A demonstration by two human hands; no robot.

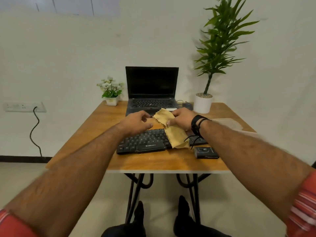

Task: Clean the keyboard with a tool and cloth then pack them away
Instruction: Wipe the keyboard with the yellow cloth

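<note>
Two hands: right [182, 118] pinches cloth [172, 130] hiding keyboard [145, 142] keys; left [136, 121] loosely spread

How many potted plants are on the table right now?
2: a small flowering plant at the far left, beside the laptop; a tall leafy plant at the far right. None seems hidden.
</note>
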